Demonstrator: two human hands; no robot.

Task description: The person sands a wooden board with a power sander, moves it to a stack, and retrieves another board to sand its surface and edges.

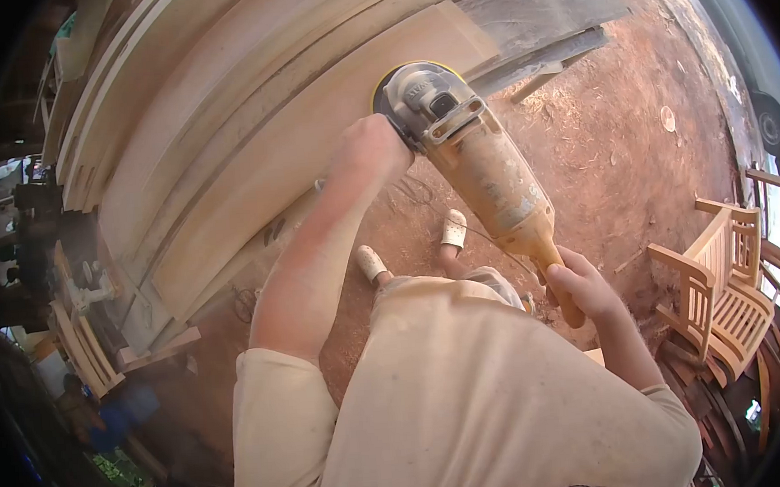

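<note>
My sander (479, 160) points away from me, its head on the plank (293, 151). My right hand (583, 289) has its fingers clenched round the tail grip, and my left hand (372, 147) clasps beside the head.

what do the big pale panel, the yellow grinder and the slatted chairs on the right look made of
The big pale panel: bare wood, matte, with visible grain lines, apparently unfinished. The yellow grinder: probably a plastic casing, dust-coated, with a grey metal-looking head. The slatted chairs: light wood, seemingly unvarnished.
</note>
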